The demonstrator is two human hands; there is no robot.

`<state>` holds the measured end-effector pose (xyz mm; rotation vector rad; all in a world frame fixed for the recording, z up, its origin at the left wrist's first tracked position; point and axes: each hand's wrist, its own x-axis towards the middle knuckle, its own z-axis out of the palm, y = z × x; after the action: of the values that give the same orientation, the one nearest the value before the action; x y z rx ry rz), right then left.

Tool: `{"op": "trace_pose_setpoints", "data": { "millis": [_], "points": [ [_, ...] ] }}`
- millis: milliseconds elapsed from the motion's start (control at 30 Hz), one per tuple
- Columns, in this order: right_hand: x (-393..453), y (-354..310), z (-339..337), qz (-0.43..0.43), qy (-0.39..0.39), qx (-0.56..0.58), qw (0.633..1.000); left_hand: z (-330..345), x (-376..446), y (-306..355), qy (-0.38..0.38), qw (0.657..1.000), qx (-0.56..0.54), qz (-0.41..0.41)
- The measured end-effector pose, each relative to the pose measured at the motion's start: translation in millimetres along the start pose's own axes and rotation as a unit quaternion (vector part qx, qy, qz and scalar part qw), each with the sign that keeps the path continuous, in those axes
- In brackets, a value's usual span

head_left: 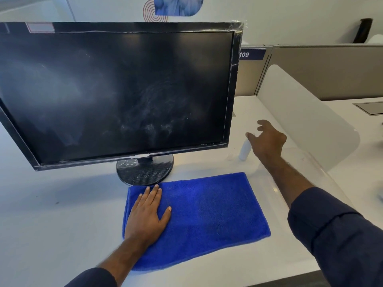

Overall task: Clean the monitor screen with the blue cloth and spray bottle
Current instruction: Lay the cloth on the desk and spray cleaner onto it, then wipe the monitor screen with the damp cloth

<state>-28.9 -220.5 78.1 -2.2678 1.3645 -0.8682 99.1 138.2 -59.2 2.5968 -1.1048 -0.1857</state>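
A black monitor stands on a white desk, its dark screen smeared with dusty streaks near the lower middle. A blue cloth lies folded flat in front of the round stand. My left hand rests palm down on the cloth's left end, fingers together. To the right of the monitor a small white spray bottle stands upright. My right hand hovers over it with fingers spread, the thumb near the bottle's top; the hand hides part of the bottle.
A frosted curved divider panel rises at the desk's right side, close behind the bottle. Grey cubicle partitions stand beyond it. The white desk spreads out to the left of the cloth.
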Motion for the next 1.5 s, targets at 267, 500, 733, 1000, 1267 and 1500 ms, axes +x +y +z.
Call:
{"op": "trace_pose_setpoints", "data": {
  "millis": [267, 500, 733, 1000, 1267, 1500],
  "points": [
    [-70.0, -22.2, -18.2, -0.078, 0.046, 0.117, 0.989, 1.8, 0.2, -2.1, -0.001, 1.0, 0.001, 0.007],
    [-166.9, 0.5, -5.5, -0.024, -0.111, 0.13, 0.985, 0.2, 0.2, -2.2, -0.012, 1.0, -0.003, 0.012],
    [-233.6, 28.2, -2.3, -0.031, -0.177, 0.087, 0.98, -6.8, 1.0, 1.0, -0.014, 0.999, -0.034, 0.012],
    [-259.3, 24.1, -15.5, 0.084, -0.207, 0.165, 0.961, -33.4, 30.8, 20.3, 0.005, 0.987, -0.066, 0.15],
    [-284.8, -3.9, -26.8, 0.473, -0.277, 0.354, 0.757, -37.4, 76.8, 55.7, -0.133, 0.983, -0.005, 0.129],
    [-291.1, -27.1, -23.7, 0.57, -0.297, 0.394, 0.657, -34.7, 86.3, 67.2, -0.198, 0.979, -0.009, 0.055]
  ]
}}
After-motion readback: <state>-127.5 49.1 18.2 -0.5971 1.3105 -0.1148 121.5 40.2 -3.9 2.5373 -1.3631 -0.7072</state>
